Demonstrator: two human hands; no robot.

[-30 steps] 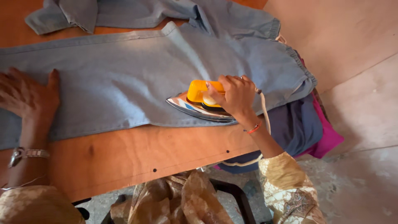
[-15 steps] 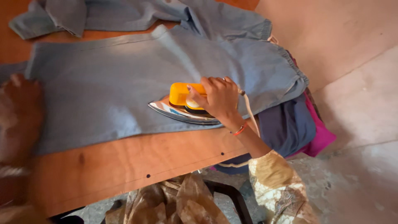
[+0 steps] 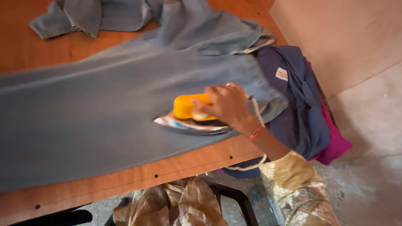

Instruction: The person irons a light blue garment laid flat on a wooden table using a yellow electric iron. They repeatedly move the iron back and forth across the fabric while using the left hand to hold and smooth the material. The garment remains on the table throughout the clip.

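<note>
My right hand (image 3: 224, 104) grips the yellow handle of a clothes iron (image 3: 188, 117) with a shiny metal base. The iron rests on a light blue denim garment (image 3: 96, 104) spread flat across a brown wooden table (image 3: 176, 165), near the table's front edge. The garment looks blurred and lies stretched toward the left. A white cord runs from the iron past my wrist, which wears an orange band. My left hand is out of view.
A dark blue garment with a small label (image 3: 293, 92) and a pink cloth (image 3: 333, 144) are piled at the table's right end. More blue fabric (image 3: 83, 16) lies crumpled at the back. A pale wall (image 3: 343, 33) stands to the right; patterned cloth (image 3: 184, 205) hangs below.
The denim garment has been pulled left across the table, uncovering the dark blue garment at the right. My left hand has left the view. The iron stays in my right hand.
</note>
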